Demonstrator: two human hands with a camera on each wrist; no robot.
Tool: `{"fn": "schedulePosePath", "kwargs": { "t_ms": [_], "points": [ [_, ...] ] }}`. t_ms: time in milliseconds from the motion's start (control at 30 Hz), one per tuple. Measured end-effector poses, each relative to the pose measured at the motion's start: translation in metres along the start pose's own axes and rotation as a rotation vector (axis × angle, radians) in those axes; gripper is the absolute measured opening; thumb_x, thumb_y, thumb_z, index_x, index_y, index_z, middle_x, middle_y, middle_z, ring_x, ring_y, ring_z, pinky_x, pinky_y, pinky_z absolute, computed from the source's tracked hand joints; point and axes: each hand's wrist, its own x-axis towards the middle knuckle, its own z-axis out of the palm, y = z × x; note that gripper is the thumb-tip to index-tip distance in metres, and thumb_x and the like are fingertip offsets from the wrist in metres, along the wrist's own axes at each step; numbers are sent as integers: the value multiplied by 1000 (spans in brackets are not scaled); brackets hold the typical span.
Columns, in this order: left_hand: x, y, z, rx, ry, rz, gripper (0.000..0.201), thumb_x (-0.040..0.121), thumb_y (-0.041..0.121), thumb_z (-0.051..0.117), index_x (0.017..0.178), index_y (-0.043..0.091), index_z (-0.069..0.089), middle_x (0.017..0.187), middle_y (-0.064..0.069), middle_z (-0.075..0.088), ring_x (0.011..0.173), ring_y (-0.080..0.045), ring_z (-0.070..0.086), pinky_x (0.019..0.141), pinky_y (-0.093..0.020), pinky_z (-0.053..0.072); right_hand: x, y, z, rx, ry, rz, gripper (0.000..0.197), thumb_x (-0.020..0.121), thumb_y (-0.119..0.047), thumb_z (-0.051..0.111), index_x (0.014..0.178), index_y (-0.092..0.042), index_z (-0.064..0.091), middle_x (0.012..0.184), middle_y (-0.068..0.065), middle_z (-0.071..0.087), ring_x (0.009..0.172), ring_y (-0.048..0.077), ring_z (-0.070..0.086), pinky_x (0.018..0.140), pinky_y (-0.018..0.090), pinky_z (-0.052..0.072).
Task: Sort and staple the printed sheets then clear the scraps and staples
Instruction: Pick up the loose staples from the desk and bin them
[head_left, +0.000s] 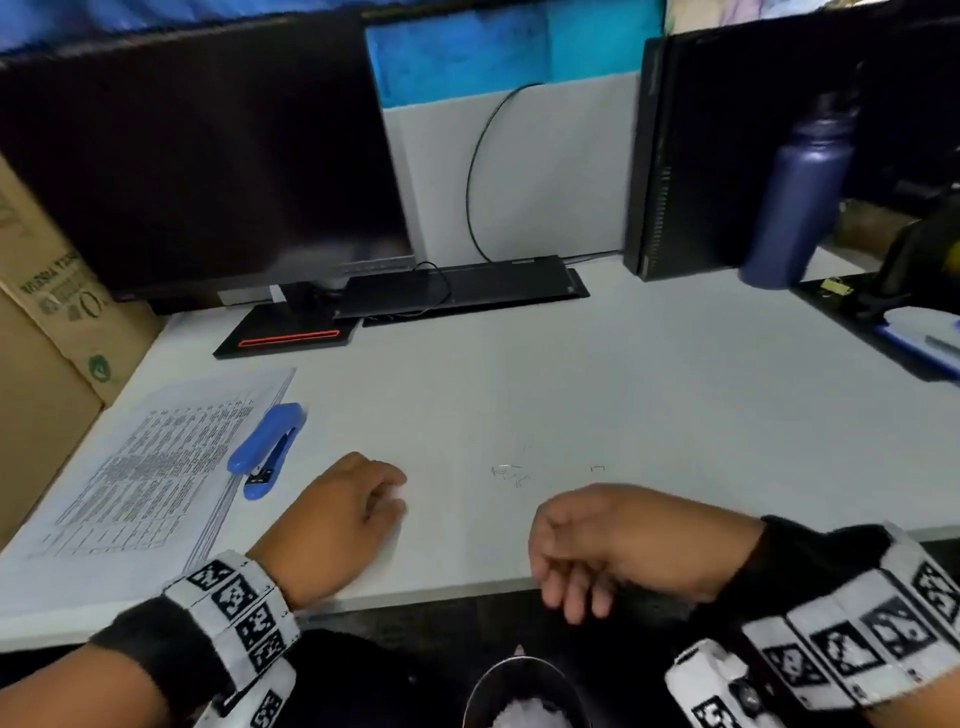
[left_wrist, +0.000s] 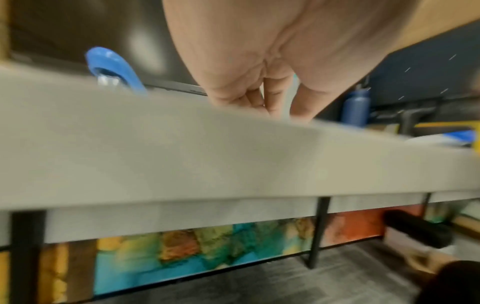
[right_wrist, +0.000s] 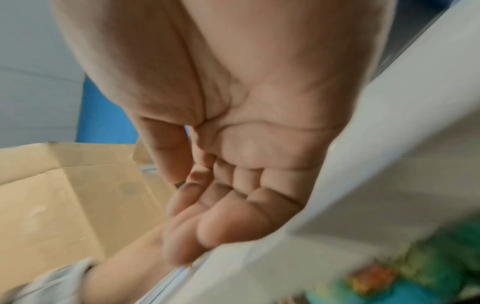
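Resting on the desk (head_left: 597, 374), left hand (head_left: 332, 525) curls empty; right hand (head_left: 618, 545) cupped, fingers (right_wrist: 228, 224) loose.

Blue stapler (head_left: 268, 449), white desk (head_left: 597, 374), navy bottle (head_left: 797, 202).

The desk (head_left: 623, 374) is showing a smooth, matt pale-grey top. At its nine o'clock side printed paper sheets (head_left: 150, 467) are lying beside a glossy blue plastic stapler (head_left: 267, 447). Thin metal staples (head_left: 511, 474) are glinting near the middle. At ten o'clock, matt brown cardboard (head_left: 41, 322) is standing.

Stapler (head_left: 268, 451) right of sheets (head_left: 140, 467) (touching)
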Motion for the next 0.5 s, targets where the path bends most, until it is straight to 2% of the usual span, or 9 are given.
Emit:
{"fn": "schedulePosePath", "kwargs": {
  "t_ms": [100,167,233,300,400,500],
  "points": [
    [-23,36,4,-22,-100,223,32,94,38,65,126,37,63,111,23,54,101,9,55,90,-5,42,-14,4,-43,-84,328,22,24,101,-12,45,85,-11,64,76,5,68,62,15,59,53,24,44],
    [-35,54,11,53,-158,381,39,93,47,60,131,40,62,116,25,55,108,10,51,95,-7,42,-14,10,-59,-17,458,18,24,99,-10,46,84,-9,64,75,8,65,60,16,57,52,25,43],
    [-39,66,22,164,-160,489,41,91,48,55,131,41,61,116,22,59,106,4,54,90,-12,48,-13,16,-64,135,508,21,22,97,-8,47,83,-6,63,75,12,62,60,19,55,53,28,42],
    [-38,74,32,199,-126,540,35,90,43,57,125,40,63,110,19,63,98,-2,59,77,-18,55,-10,22,-64,206,520,33,19,97,-8,49,84,-4,62,75,14,62,60,20,56,54,29,45],
    [-36,76,41,248,-53,598,27,83,24,77,108,34,73,96,16,67,84,-4,63,63,-20,55,-6,22,-61,192,541,39,17,97,-12,53,85,-4,62,75,12,63,62,21,58,56,29,49],
    [-36,76,42,279,-20,619,31,70,14,87,95,29,77,90,14,68,78,-5,64,61,-18,54,-6,21,-61,174,547,44,15,97,-14,55,88,-5,62,77,12,64,66,21,59,59,30,50]
  ]
}}
